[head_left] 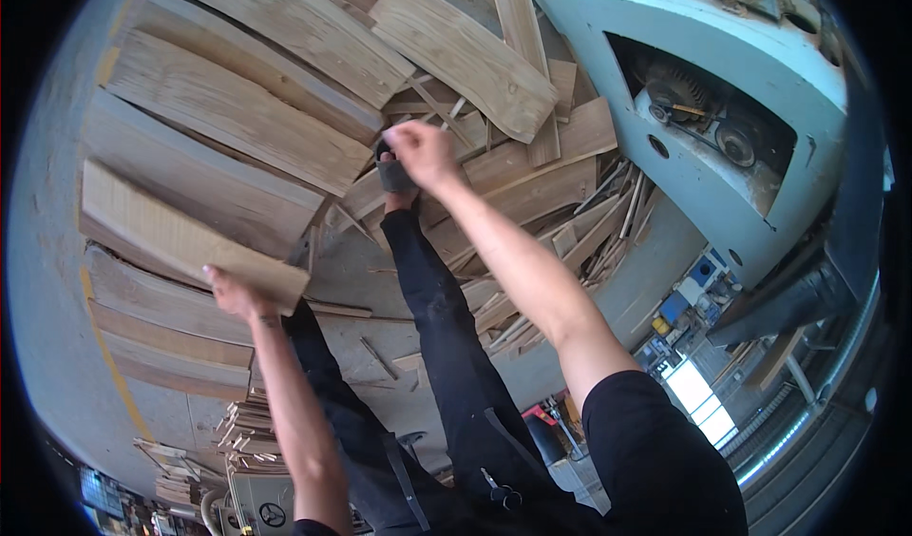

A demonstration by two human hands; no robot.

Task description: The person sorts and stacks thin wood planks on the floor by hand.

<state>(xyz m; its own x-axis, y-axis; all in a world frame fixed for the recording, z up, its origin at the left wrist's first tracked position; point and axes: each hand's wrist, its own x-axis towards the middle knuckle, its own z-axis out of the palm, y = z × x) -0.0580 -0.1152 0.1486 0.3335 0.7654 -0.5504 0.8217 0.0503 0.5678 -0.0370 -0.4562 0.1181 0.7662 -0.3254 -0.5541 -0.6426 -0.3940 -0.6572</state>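
Note:
My left hand is closed on the near end of a pale wooden board. The thumb lies on its upper face, and the board stretches away to the far left, above other boards. My right hand is raised over my foot, apart from the board. Its fingers are curled together and a little blurred; whether anything small is between them is hidden. Below it and beyond lie loose planks, the nearest large one a wide pale plank.
Several wide boards lie side by side on the floor at the left. Thin offcuts are heaped right of my legs. A light blue machine with an opening showing gears stands at the right. Stacked strips are at the lower left.

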